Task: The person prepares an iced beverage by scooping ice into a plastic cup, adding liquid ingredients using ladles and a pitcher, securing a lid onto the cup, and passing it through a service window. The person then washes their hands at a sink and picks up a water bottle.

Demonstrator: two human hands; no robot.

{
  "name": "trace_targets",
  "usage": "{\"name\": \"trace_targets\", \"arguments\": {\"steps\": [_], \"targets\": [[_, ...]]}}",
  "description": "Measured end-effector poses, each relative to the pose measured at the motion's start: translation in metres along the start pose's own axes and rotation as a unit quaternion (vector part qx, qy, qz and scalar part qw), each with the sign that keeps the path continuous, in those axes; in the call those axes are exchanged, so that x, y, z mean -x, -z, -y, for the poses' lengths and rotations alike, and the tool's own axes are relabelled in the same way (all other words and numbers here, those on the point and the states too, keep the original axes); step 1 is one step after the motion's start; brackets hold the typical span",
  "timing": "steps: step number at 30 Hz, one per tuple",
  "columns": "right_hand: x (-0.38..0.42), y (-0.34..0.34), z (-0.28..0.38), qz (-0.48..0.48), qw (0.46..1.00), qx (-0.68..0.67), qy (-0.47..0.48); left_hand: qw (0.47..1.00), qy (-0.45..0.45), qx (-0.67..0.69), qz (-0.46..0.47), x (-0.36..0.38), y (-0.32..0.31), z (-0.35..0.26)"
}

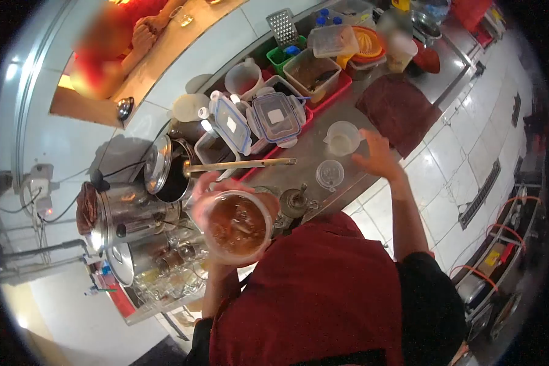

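Note:
My left hand [208, 194] is wrapped round a clear plastic cup of reddish-brown iced drink [238, 227], held up close in front of my apron with its top uncovered. My right hand [378, 157] is over the steel counter [302, 177], fingers spread with nothing between them. Its fingertips are right beside a translucent plastic cup [343, 139]. A round clear plastic lid [330, 175] lies just in front of that cup. Beyond my right hand rests a folded maroon cloth [398, 111].
Lidded food boxes [277, 117], a white pitcher [244, 77] and a grater [283, 27] line the wall. A long stick [244, 165] juts from an open pot [175, 171]. Glassware [183, 268] crowds the left end. Through a hatch, another person's hands [145, 33] show.

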State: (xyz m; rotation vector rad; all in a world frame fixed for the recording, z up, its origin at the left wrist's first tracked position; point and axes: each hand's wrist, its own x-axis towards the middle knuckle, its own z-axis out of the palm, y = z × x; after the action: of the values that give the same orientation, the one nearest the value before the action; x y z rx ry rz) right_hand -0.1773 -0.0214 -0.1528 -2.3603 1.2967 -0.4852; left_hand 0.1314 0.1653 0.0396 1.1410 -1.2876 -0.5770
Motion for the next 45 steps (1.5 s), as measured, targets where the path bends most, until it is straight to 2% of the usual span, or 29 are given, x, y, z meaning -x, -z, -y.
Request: {"name": "trace_targets", "arguments": {"steps": [2, 3, 5, 6, 7, 9, 10, 11, 12, 13, 14, 16, 17, 20, 24, 26, 27, 28, 30, 31, 32, 33, 34, 35, 36, 39, 41, 43, 45], "targets": [[0.018, -0.014, 0.000, -0.075, 0.995, -0.069, -0.013, 0.996, -0.080, -0.031, 0.017, 0.000, -0.013, -0.001], [0.023, -0.016, 0.003, -0.077, 0.995, -0.065, -0.002, 1.000, 0.003, 0.010, 0.014, 0.006, -0.016, 0.002], [0.032, -0.016, 0.008, -0.073, 0.982, -0.152, -0.086, 0.997, 0.013, -0.037, 0.067, 0.011, -0.017, 0.011], [0.032, -0.017, 0.007, -0.082, 0.982, -0.150, -0.084, 0.994, 0.015, -0.061, 0.094, 0.013, -0.017, 0.016], [0.033, -0.018, 0.006, -0.075, 0.983, -0.134, -0.099, 0.995, 0.004, -0.003, 0.102, 0.016, -0.029, 0.017], [0.030, -0.019, 0.008, -0.081, 0.982, -0.120, -0.122, 0.987, -0.057, 0.037, 0.148, 0.011, -0.041, 0.008], [0.027, -0.019, 0.009, -0.095, 0.970, -0.179, -0.137, 0.980, -0.086, 0.058, 0.172, 0.008, -0.047, 0.003], [0.023, -0.020, 0.008, -0.109, 0.954, -0.236, -0.148, 0.975, -0.123, 0.030, 0.183, 0.008, -0.054, -0.002], [0.017, -0.023, 0.004, -0.121, 0.953, -0.234, -0.147, 0.968, -0.164, 0.001, 0.192, 0.005, -0.064, -0.003], [0.008, -0.026, -0.003, -0.160, 0.949, -0.231, -0.142, 0.974, -0.104, 0.072, 0.187, 0.014, -0.074, 0.000], [0.001, -0.028, -0.012, -0.193, 0.945, -0.228, -0.137, 0.974, -0.108, 0.073, 0.185, 0.016, -0.082, 0.002], [-0.015, -0.023, -0.024, -0.185, 0.951, -0.215, -0.122, 0.978, -0.091, 0.011, 0.188, 0.019, -0.102, 0.007], [-0.024, -0.021, -0.033, -0.178, 0.956, -0.204, -0.108, 0.982, -0.059, 0.017, 0.180, 0.024, -0.116, 0.017], [-0.053, -0.004, -0.053, -0.120, 0.973, -0.194, -0.044, 0.983, -0.087, -0.043, 0.154, 0.021, -0.152, 0.046], [-0.090, -0.002, -0.099, -0.056, 0.974, -0.220, 0.005, 0.993, -0.030, -0.102, 0.052, 0.021, -0.210, 0.089], [-0.095, 0.008, -0.109, 0.006, 0.972, -0.235, 0.004, 0.986, 0.064, -0.153, -0.032, 0.020, -0.238, 0.102], [-0.106, 0.015, -0.113, 0.042, 0.970, -0.240, 0.003, 0.973, 0.026, -0.221, -0.067, 0.022, -0.251, 0.123], [-0.109, 0.020, -0.117, 0.057, 0.970, -0.235, 0.012, 0.971, 0.034, -0.222, -0.083, 0.024, -0.262, 0.131], [-0.119, 0.031, -0.123, 0.093, 0.966, -0.233, 0.059, 0.967, 0.114, -0.135, -0.182, 0.024, -0.281, 0.151], [-0.124, 0.038, -0.124, 0.139, 0.960, -0.238, 0.041, 0.966, 0.080, -0.144, -0.200, 0.026, -0.283, 0.169], [-0.131, 0.053, -0.122, 0.155, 0.960, -0.215, 0.088, 0.958, 0.073, -0.229, -0.159, 0.029, -0.280, 0.182], [-0.141, 0.072, -0.114, 0.169, 0.957, -0.192, 0.135, 0.957, 0.076, -0.217, -0.177, 0.030, -0.282, 0.185], [-0.152, 0.095, -0.101, 0.237, 0.931, -0.261, 0.098, 0.956, 0.081, -0.204, -0.193, 0.032, -0.284, 0.187], [-0.160, 0.118, -0.086, 0.308, 0.893, -0.323, 0.055, 0.960, 0.098, -0.207, -0.159, 0.034, -0.281, 0.185], [-0.169, 0.133, -0.072, 0.323, 0.879, -0.344, 0.069, 0.956, 0.099, -0.211, -0.178, 0.039, -0.282, 0.186], [-0.210, 0.163, -0.021, 0.350, 0.866, -0.331, 0.131, 0.942, 0.136, -0.221, -0.211, 0.044, -0.292, 0.199], [-0.235, 0.166, 0.019, 0.310, 0.843, -0.367, 0.243, 0.937, 0.143, -0.211, -0.238, 0.044, -0.296, 0.199], [-0.258, 0.157, 0.057, 0.277, 0.858, -0.353, 0.250, 0.933, 0.151, -0.222, -0.239, 0.043, -0.298, 0.199], [-0.282, 0.116, 0.084, 0.179, 0.841, -0.415, 0.295, 0.929, 0.149, -0.221, -0.255, 0.043, -0.301, 0.197]]}}
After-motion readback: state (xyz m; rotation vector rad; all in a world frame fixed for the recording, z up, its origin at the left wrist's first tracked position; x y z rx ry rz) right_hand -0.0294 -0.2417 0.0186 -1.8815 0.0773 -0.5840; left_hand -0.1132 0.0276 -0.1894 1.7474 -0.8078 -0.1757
